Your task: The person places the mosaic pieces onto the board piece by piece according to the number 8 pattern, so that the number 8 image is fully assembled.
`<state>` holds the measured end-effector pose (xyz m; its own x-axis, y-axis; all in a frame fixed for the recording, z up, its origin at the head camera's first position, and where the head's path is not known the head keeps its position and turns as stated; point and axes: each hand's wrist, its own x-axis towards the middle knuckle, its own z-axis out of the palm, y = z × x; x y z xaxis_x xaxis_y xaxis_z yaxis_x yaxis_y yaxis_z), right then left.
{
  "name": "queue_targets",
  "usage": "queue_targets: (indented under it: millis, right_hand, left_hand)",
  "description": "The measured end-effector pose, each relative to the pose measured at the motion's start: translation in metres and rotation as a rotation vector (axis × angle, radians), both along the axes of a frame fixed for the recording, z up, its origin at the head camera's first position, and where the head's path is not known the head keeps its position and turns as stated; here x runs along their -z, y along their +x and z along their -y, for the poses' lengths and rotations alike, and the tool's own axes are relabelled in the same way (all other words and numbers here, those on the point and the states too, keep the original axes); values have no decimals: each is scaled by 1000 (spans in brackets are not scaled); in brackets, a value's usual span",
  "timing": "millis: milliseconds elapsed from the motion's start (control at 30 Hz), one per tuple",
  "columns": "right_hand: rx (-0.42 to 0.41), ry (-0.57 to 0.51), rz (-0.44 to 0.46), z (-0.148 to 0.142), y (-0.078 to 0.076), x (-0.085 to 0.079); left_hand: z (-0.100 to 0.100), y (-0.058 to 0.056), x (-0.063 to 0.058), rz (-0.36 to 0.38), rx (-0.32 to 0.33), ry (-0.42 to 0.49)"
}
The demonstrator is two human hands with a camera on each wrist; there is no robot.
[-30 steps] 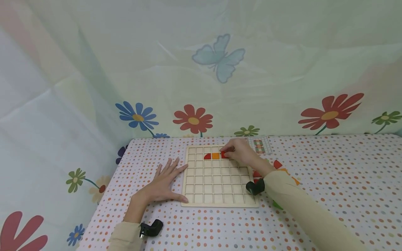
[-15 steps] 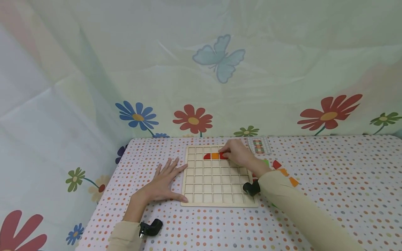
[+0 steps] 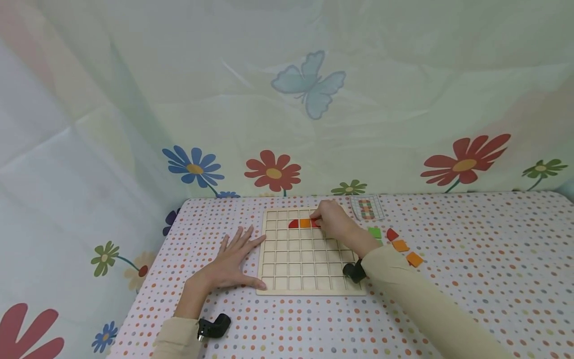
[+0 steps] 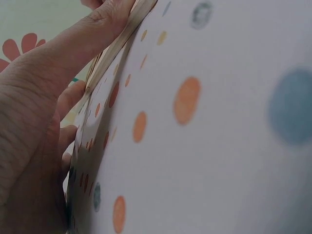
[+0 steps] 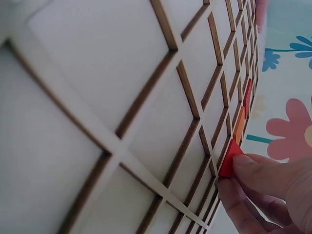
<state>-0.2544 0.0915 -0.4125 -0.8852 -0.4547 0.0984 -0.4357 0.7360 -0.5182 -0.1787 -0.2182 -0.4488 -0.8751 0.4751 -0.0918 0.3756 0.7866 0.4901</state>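
Note:
A wooden grid board [image 3: 309,292] lies on the dotted tabletop. In one of its upper rows sit a red quarter-round tile [image 3: 293,224] and, to its right, an orange square tile [image 3: 305,223]. My right hand [image 3: 334,219] pinches a second red tile [image 5: 229,160] between thumb and fingers, at the cell right of the orange one; whether it lies flat there is hard to tell. Fingers spread, my left hand [image 3: 228,264] rests along the board's left edge, its thumb touching the lower left corner [image 4: 117,19].
Right of the board lie loose tiles: a green one [image 3: 374,232], a red one [image 3: 392,234] and two orange ones [image 3: 400,245]. A printed pattern card [image 3: 366,207] is behind them. My right forearm partly covers that side. A flowered curtain [image 3: 251,124] hangs beyond the table.
My right hand has brought the red tile slightly left and down, against the orange one. The right sleeve has shifted left, uncovering more loose tiles. My left hand stays put.

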Motion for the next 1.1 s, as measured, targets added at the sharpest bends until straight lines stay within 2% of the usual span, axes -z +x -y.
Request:
queue_targets:
  millis: [267,433,633,733,900,1100]
  right_hand:
    - [-9,-56,-2,-1,2,2]
    - [-20,-109,34,-6,5,4]
    - [5,-118,51,-21,14,1]
    - [-5,-127,49,-33,27,-5]
    - [-33,-144,39,-60,60,-12]
    - [-25,-76,41,-92,103,-9]
  left_hand:
    - [2,-2,6,-11,-4,-12]
    - [1,0,0,2,-1,-2]
    - [-3,1,-4,16,0,-28]
    - [-2,1,-3,13,0,-33]
    - [-2,0,-3,2,10,-9]
    - [0,0,3,-21,9,10]
